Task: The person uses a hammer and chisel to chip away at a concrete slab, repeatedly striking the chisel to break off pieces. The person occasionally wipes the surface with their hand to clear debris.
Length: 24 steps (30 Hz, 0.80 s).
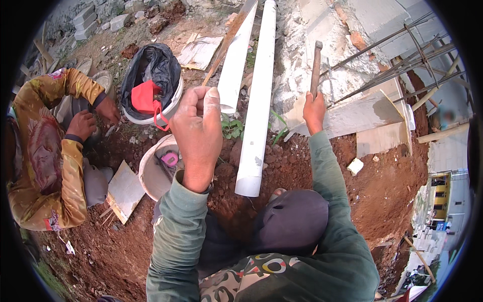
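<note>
My left hand (197, 133) is raised in front of me. Its thumb and fingers are pinched together, and anything between them is too small or hidden to make out. Farther right, my right hand (315, 109) grips the brown handle of a hammer (316, 68), whose small grey head points away from me. Between my hands a long white pipe (255, 108) slopes from near my knees to the far edge. A second white pipe (236, 63) lies to its left, with a brown wooden strip (226, 43) beside it.
At left, a co-worker (48, 146) in a patterned brown sleeve crouches beside a bucket (176, 100) with a black bag and red cloth. A pale bucket (148, 171) holds a pink tape measure (170, 159). Steel bars (397, 58) jut in above boards (362, 113) at right.
</note>
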Each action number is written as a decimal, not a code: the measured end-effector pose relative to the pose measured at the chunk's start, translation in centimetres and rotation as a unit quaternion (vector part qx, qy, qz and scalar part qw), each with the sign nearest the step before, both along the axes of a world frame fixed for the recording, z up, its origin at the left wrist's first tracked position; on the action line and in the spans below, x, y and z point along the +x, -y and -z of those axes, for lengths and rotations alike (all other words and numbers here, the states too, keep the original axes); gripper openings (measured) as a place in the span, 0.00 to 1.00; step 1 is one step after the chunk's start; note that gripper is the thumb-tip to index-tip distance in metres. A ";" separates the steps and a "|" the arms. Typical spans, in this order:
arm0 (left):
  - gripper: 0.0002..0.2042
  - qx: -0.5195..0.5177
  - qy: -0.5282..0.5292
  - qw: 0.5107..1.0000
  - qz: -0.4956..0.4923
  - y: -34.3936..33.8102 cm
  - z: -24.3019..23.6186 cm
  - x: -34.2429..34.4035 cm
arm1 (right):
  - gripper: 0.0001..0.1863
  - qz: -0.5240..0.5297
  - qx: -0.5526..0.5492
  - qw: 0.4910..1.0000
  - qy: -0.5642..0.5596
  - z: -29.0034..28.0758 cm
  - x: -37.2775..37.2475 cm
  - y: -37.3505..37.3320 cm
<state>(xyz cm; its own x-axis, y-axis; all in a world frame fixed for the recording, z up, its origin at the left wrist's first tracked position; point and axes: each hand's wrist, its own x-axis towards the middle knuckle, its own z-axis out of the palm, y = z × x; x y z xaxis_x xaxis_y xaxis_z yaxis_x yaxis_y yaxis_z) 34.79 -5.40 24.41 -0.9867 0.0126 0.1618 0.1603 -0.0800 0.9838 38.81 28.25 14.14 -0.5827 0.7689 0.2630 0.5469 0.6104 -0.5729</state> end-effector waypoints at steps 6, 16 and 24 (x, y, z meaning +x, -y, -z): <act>0.08 -0.198 -0.115 0.961 0.154 -2.8 1.0 1.4 | 0.17 -0.059 0.135 0.979 -0.141 -1.8 -0.3 0.9; 0.11 -0.259 -0.123 0.939 0.190 -3.0 2.2 1.4 | 0.21 0.007 0.059 0.998 -0.017 -1.9 -1.2 -0.9; 0.11 -0.288 -0.107 0.930 0.203 -3.1 2.2 0.5 | 0.21 0.040 -0.058 0.996 0.045 -1.2 -1.8 -0.1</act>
